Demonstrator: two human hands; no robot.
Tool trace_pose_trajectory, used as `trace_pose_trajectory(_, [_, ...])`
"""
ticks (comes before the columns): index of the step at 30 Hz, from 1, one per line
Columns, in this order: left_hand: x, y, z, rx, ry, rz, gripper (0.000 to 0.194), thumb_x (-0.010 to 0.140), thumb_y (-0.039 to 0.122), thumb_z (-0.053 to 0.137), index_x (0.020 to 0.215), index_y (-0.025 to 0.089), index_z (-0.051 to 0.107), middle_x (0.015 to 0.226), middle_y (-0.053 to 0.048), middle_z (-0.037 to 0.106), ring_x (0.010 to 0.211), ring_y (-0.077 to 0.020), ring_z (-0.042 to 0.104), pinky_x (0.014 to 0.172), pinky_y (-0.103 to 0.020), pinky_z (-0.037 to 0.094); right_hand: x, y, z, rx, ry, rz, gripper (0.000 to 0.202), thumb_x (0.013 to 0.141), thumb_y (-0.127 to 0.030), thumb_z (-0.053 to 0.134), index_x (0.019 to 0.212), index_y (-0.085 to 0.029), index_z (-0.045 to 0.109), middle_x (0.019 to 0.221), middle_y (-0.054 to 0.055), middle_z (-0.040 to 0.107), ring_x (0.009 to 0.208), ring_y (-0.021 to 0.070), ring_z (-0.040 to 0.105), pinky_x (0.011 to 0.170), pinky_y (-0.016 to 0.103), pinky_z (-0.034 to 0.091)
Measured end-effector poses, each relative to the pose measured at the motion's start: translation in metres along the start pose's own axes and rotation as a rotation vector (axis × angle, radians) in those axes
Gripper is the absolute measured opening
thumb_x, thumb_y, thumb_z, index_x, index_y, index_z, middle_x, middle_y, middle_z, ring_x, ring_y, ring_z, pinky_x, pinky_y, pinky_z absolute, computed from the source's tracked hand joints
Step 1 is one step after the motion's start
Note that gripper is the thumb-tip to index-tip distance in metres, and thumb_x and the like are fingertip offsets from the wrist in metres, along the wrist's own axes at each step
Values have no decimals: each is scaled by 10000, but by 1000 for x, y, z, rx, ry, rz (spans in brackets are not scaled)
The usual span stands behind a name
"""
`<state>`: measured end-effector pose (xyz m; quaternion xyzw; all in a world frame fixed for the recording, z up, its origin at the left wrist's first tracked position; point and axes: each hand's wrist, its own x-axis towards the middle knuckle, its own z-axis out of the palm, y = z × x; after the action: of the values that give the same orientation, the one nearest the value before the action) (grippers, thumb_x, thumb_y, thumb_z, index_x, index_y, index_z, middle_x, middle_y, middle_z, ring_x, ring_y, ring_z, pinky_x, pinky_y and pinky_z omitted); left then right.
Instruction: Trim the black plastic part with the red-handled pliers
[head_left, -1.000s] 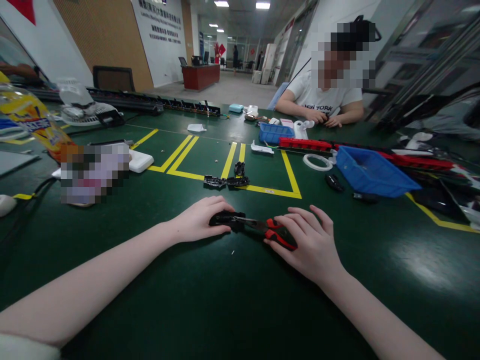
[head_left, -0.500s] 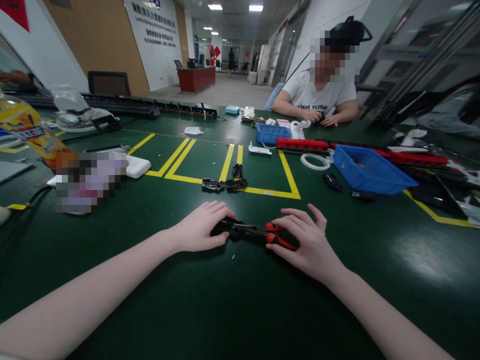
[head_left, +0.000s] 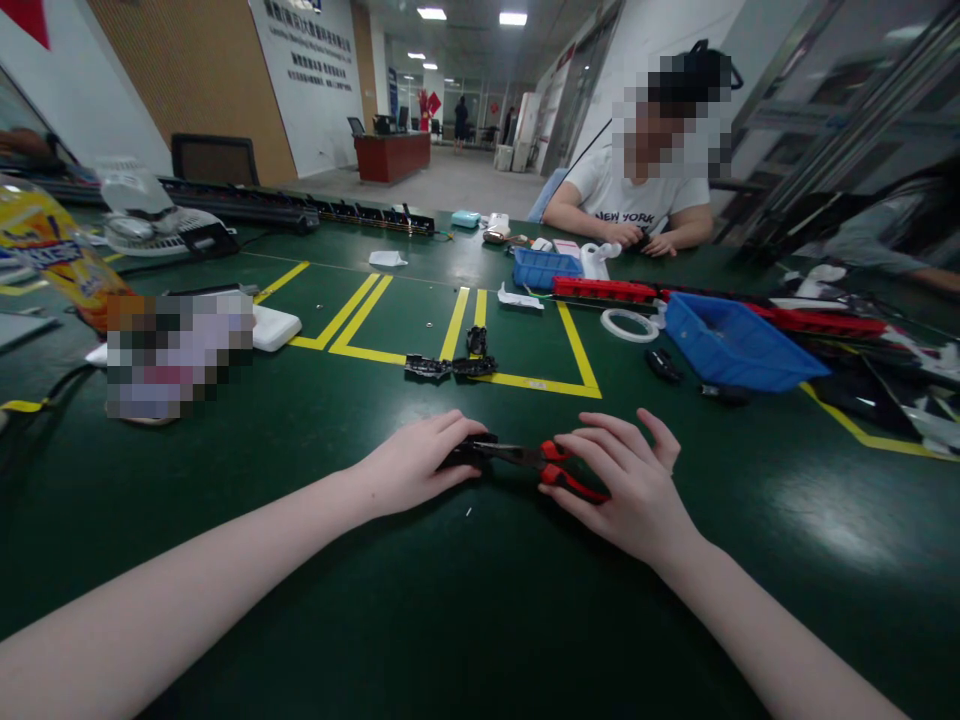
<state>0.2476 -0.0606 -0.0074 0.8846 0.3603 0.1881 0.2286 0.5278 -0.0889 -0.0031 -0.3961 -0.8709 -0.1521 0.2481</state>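
My left hand [head_left: 431, 460] is closed around a small black plastic part [head_left: 486, 440], most of which the fingers hide. In my right hand [head_left: 626, 480] are red-handled pliers [head_left: 559, 478], held by thumb and fingers at the grips, with the outer fingers raised. The pliers' jaws point left and meet the black part at its right end. Several black pieces [head_left: 474, 366] lie beyond my hands on the yellow tape line. A tiny white scrap [head_left: 469, 511] rests on the green table [head_left: 480, 610] nearer to me.
To the right stand a blue bin [head_left: 742, 340] and a tape roll [head_left: 628, 324], with black pieces [head_left: 663, 365] beside them. A phone [head_left: 176, 355], a white box [head_left: 276, 328] and a drink bottle [head_left: 64, 255] are on the left. A person [head_left: 637, 200] sits opposite.
Both hands have shifted slightly to the right, carrying the black part and the pliers with them. My left fingers now cover more of the part.
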Motion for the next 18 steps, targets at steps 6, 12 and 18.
trace_pose_trajectory(6, [0,0,-4,-21,-49,-5,402,895,346,638,1249,226,490,1184,-53,632,1016,-239,634,824,-366,515,0,-1,-1,-54,40,-37,344,836,-417,633,1101,-200,595,1005,79,704,1077,301,600,1058,554,280])
trace_pose_trajectory(12, [1,-1,-6,28,-65,46,326,920,393,591,1188,214,538,1078,-49,672,921,-229,654,737,-332,496,1,2,-1,-23,22,-69,434,819,-418,651,1168,-168,592,1042,117,683,957,275,635,923,486,454])
trace_pose_trajectory(18, [1,0,-7,26,-80,55,328,918,382,594,1194,214,537,1094,-52,670,934,-229,656,737,-325,492,0,-1,0,82,-8,-50,431,832,-386,645,1194,-158,590,1108,135,656,953,252,643,773,378,558])
